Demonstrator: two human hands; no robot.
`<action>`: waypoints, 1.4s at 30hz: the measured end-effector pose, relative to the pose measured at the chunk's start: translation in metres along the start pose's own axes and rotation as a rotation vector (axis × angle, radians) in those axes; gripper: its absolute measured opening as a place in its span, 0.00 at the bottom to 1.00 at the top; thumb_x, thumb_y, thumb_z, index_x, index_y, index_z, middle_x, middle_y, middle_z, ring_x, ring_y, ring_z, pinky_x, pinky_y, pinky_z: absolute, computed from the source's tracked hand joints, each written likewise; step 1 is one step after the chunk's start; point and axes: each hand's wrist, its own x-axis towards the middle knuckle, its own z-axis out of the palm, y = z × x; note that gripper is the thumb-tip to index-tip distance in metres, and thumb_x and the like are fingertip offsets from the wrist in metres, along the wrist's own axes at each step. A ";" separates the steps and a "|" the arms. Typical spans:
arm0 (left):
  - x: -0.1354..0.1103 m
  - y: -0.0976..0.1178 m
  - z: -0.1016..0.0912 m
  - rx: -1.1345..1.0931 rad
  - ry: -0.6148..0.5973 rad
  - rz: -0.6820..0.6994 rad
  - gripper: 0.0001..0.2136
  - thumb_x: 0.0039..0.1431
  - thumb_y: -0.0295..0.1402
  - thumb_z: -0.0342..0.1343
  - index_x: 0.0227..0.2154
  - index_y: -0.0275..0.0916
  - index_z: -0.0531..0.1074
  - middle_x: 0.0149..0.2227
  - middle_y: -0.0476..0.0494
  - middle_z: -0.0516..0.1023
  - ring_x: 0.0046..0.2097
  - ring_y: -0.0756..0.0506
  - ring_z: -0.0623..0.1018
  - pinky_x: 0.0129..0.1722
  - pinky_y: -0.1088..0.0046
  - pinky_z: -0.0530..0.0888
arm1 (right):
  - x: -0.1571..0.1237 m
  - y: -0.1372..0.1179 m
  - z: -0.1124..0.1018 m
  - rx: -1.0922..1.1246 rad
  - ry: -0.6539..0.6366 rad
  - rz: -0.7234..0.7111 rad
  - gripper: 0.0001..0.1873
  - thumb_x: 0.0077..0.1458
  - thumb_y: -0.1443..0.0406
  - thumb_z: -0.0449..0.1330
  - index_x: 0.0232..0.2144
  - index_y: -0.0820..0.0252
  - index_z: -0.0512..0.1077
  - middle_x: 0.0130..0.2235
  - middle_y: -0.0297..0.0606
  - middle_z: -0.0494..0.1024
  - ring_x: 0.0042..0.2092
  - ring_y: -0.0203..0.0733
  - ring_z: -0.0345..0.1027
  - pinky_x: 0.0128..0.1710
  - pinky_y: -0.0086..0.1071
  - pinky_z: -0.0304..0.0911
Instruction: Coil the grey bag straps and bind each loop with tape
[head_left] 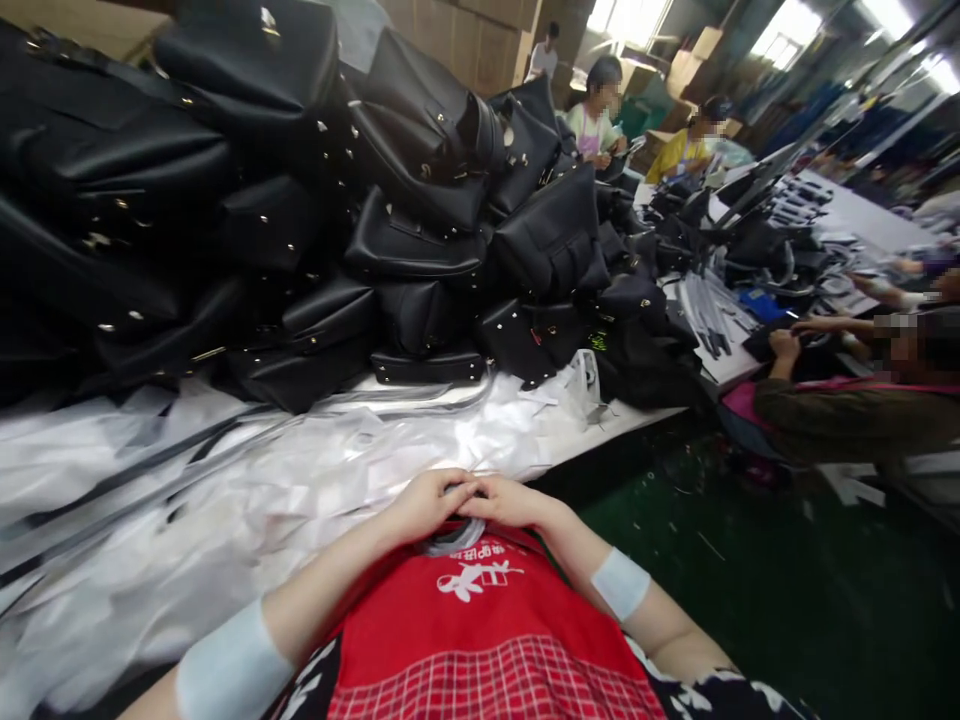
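My left hand (431, 503) and my right hand (508, 499) meet in front of my red apron (420, 600), their fingertips touching. Both have curled, closed fingers. A small dark thing shows between them, too little of it visible to name. Just under the hands a grey, strap-like loop (454, 541) lies against the top of the apron; whether my fingers grip it I cannot tell. Beyond the hands, crumpled white wrapping sheets (360, 450) cover the near part of the table.
Black handbags (420, 235) with gold-coloured fittings are piled high along the table. At the right, a co-worker (840, 410) sits by another table with grey strips (709, 310). More people work farther back. Dark green floor (675, 520) lies to my right.
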 end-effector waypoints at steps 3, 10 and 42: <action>0.000 -0.010 0.005 -0.076 0.082 -0.083 0.20 0.57 0.47 0.49 0.34 0.35 0.77 0.31 0.45 0.79 0.34 0.46 0.75 0.36 0.74 0.70 | -0.003 0.026 -0.010 -0.009 0.005 0.174 0.23 0.61 0.50 0.50 0.45 0.60 0.72 0.33 0.35 0.78 0.32 0.37 0.71 0.36 0.30 0.66; 0.001 -0.025 0.009 -0.326 0.203 -0.375 0.26 0.51 0.54 0.51 0.40 0.35 0.74 0.18 0.56 0.64 0.16 0.53 0.60 0.17 0.78 0.58 | -0.031 0.099 -0.100 -0.353 0.564 0.537 0.15 0.60 0.60 0.53 0.37 0.67 0.74 0.36 0.45 0.78 0.37 0.42 0.70 0.40 0.32 0.62; 0.034 -0.010 0.025 -0.287 0.267 -0.246 0.25 0.57 0.51 0.47 0.40 0.33 0.75 0.22 0.51 0.70 0.19 0.53 0.62 0.18 0.78 0.60 | -0.077 -0.037 -0.040 0.649 0.146 0.208 0.17 0.50 0.55 0.64 0.33 0.65 0.75 0.16 0.30 0.72 0.17 0.32 0.63 0.22 0.27 0.60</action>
